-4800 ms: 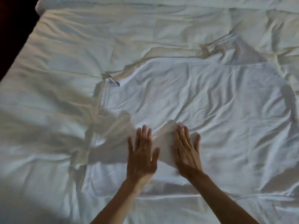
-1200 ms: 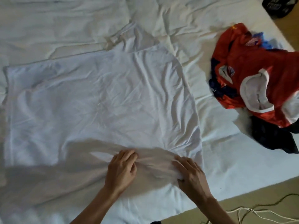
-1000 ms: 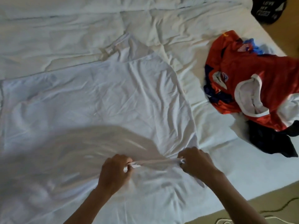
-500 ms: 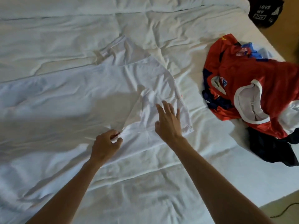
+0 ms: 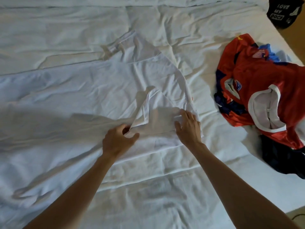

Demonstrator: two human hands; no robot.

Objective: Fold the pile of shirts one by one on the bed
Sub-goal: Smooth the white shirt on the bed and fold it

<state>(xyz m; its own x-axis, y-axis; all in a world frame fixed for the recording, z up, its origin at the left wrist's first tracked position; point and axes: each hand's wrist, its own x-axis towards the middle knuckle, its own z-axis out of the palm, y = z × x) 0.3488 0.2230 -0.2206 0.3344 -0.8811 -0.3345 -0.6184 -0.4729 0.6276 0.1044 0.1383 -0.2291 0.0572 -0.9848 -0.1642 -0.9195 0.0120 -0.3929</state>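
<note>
White shirt point(image 5: 102, 90) spread flat across the middle of the bed point(image 5: 165, 187), running off toward 9 o'clock, far sleeve up at 12 o'clock. Near sleeve now turned in over the body as a triangular flap, where a second ago it was only being pinched up along the near edge and half a second ago was just landing. Since then, right hand slid from the flap's middle toward its 3 o'clock edge; left hand in much the same place at the flap's corner. Judged from this: first fold of this shirt nearly set, side and bottom folds not yet done.

Left hand point(image 5: 118, 141) at 6 o'clock of the flap, thumb and curled fingers pinching the flap's near corner, forearm reaching in from 7 o'clock. Right hand point(image 5: 188, 126) at 3 o'clock of the flap, palm down, fingers fairly straight and spread, pressing cloth at the shirt's side edge; a small ridge of fabric bunched at the fingertips, though whether any is gripped cannot be told. Forearm in from 5 o'clock.

Pile of shirts point(image 5: 264, 96) well apart at 3 o'clock near the bed's edge, red jersey with white collar on top, dark garments beneath, all unfolded. Dark printed cloth point(image 5: 283, 12) at 1 o'clock, beyond the bed's corner.
</note>
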